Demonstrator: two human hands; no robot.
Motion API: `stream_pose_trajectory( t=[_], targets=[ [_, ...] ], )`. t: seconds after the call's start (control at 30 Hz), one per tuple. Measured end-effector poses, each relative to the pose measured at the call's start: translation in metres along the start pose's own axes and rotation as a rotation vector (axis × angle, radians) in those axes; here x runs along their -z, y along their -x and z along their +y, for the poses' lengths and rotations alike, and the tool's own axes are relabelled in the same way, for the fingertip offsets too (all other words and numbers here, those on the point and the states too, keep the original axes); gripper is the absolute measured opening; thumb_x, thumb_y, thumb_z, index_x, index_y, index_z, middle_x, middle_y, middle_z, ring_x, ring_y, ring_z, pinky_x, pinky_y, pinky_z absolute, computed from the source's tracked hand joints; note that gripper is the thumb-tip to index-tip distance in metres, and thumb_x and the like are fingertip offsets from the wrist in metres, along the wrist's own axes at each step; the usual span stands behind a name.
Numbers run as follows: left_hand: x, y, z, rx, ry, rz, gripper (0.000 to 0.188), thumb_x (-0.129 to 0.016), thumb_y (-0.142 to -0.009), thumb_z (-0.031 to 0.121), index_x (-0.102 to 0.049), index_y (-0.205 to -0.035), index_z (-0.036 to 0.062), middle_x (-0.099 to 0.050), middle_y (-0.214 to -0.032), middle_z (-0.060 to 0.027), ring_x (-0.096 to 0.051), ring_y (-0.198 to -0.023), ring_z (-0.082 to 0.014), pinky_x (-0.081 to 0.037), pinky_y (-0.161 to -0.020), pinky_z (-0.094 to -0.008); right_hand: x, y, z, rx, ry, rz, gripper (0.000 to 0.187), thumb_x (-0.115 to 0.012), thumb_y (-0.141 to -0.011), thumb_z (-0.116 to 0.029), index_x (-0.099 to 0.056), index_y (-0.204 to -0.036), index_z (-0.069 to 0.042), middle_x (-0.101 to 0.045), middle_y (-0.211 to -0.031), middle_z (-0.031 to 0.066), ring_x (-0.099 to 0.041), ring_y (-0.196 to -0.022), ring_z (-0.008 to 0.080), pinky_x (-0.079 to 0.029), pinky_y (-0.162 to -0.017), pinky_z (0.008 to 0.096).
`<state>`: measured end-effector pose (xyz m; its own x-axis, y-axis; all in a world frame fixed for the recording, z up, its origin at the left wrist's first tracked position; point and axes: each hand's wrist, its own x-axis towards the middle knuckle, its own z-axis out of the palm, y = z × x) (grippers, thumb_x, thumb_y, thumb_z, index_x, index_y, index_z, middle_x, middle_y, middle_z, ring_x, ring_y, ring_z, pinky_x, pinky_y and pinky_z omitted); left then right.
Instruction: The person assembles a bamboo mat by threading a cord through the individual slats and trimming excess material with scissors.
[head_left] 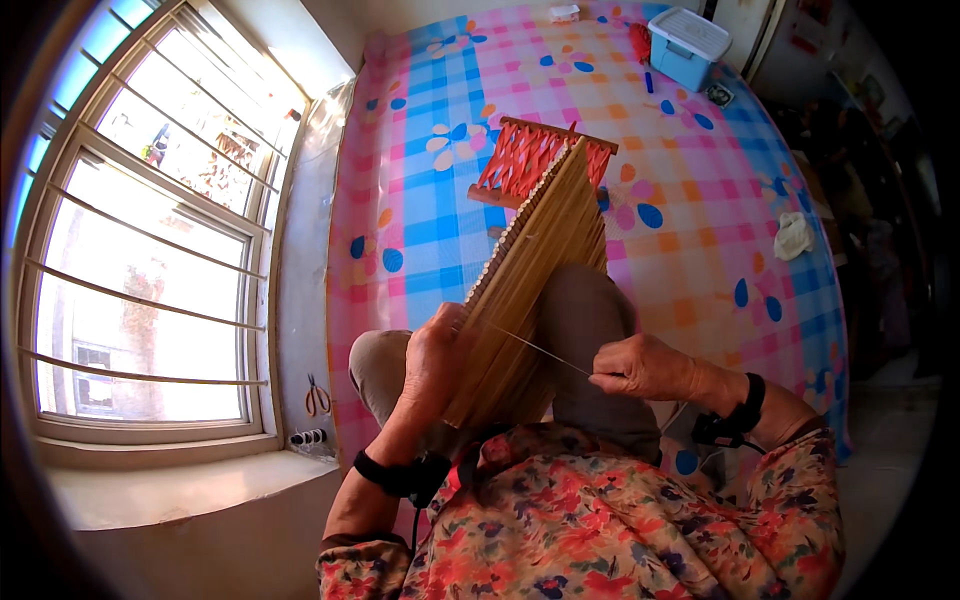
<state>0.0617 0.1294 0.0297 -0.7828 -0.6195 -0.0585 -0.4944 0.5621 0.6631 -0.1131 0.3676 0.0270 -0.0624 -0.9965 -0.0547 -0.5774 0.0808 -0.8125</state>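
A long bundle of thin tan slats, wood or bamboo by its look, slants across my lap, its far tip near a small stool. A row of pale round ends runs along its left edge. My left hand is closed around that edge at the near part. A taut pale thread stretches from the slats by my left hand to my right hand, which pinches it to the right of my raised knee. Whether a needle is in those fingers is hidden.
The stool has red webbing and a brown wooden frame. Beneath lies a checked, flowered sheet. A blue box with a white lid stands far right, a crumpled white cloth nearer. Scissors rest left, beside the barred window.
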Motion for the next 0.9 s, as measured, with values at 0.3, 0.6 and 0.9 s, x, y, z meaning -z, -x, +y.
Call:
stream_pose_trajectory(
  t=[0.3,0.6,0.9],
  targets=[
    [0.0,0.008,0.008,0.009,-0.029,-0.005,0.028,-0.064,-0.083,0.02,-0.058,-0.105,0.0041,-0.066,-0.083,-0.0215,-0.065,-0.08,-0.0376,-0.05,-0.07,-0.0422,-0.004,-0.042,-0.026,0.089,0.019,0.407,0.024,-0.067,-0.083,-0.013,-0.057,-0.101,0.0,-0.061,-0.098,0.0172,-0.06,-0.097,0.0339,-0.049,-0.08,0.0392],
    [-0.002,0.009,0.01,-0.023,0.004,-0.029,0.028,-0.067,-0.081,0.013,-0.058,-0.105,0.0028,-0.066,-0.086,-0.0214,-0.066,-0.082,-0.0358,-0.051,-0.071,-0.0393,-0.094,-0.104,0.018,-0.091,-0.693,0.423,0.022,-0.068,-0.084,-0.013,-0.059,-0.099,0.001,-0.064,-0.086,0.0077,-0.061,-0.083,0.0147,-0.05,-0.074,0.0299],
    [0.002,0.009,0.009,0.009,0.019,-0.033,0.027,-0.066,-0.081,0.014,-0.059,-0.105,0.0032,-0.066,-0.084,-0.0193,-0.066,-0.079,-0.0336,-0.05,-0.07,-0.0384,-0.08,-0.098,0.022,-0.109,-0.679,0.354,0.015,-0.066,-0.087,-0.014,-0.062,-0.093,-0.001,-0.062,-0.084,0.0009,-0.057,-0.08,0.0073,-0.048,-0.07,0.0244]
  ],
)
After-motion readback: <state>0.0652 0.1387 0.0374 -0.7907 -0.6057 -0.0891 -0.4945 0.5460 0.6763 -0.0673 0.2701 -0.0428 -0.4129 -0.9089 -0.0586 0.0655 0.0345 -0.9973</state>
